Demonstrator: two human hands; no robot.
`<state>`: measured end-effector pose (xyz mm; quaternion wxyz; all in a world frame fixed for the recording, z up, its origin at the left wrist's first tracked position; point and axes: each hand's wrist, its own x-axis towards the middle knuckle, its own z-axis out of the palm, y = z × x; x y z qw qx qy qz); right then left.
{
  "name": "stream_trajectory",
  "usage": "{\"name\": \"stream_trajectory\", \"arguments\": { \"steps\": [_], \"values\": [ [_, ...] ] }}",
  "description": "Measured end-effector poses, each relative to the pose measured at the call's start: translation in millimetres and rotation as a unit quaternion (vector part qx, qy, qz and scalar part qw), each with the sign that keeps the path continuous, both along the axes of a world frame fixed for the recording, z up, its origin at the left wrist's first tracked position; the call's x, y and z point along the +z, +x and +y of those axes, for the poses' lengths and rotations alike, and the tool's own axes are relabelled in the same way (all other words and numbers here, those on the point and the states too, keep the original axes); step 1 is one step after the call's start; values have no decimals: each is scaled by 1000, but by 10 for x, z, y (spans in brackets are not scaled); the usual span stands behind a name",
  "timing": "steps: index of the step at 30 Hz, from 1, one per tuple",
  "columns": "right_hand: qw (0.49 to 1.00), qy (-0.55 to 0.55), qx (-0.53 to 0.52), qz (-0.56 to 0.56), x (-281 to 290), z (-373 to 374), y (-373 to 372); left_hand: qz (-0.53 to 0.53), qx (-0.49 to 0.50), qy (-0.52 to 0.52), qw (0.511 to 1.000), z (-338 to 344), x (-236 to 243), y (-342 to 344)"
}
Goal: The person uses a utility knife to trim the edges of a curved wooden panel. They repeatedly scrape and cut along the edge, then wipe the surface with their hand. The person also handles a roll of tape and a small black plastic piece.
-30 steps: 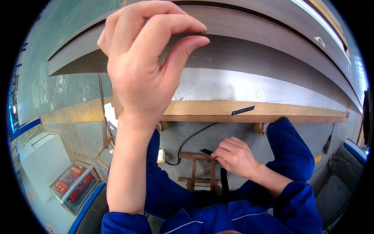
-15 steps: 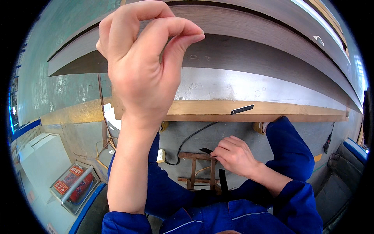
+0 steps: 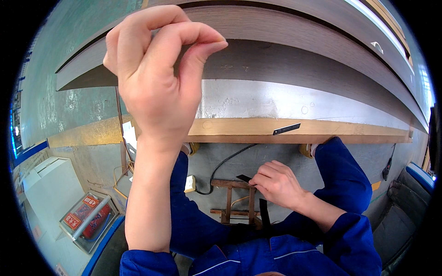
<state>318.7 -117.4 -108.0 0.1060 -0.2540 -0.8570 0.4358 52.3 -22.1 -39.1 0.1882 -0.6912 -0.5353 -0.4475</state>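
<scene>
Lettering on red labels (image 3: 72,221), lower left of head view. Marked black plate (image 3: 286,129) on pale edge of surface (image 3: 239,125), right of centre; grey floor (image 3: 271,154) below. Left hand (image 3: 159,83), upper left, thumb pressed to forefinger; right hand (image 3: 278,181), lower centre, pinching dark strip (image 3: 244,177).

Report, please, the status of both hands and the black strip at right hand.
Left hand raised, fingertips pinched, nothing visible in it. Right hand pinching black strip. Dark panel partly hidden behind left hand.
</scene>
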Motion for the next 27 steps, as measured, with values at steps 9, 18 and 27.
{"name": "stream_trajectory", "arguments": {
  "steps": [9, 18, 27],
  "values": [
    [1000, -3, 1, -2, -2, -2, -22, 38, -11, -48, 998, -69, 87, -162],
    [1000, 8, 5, -7, -4, -9, -18, 112, -12, -60, 992, 134, 8, -21],
    [1000, 17, -2, 2, -17, -37, 93, 132, -48, -92, 986, 260, 151, 22]
  ]
}}
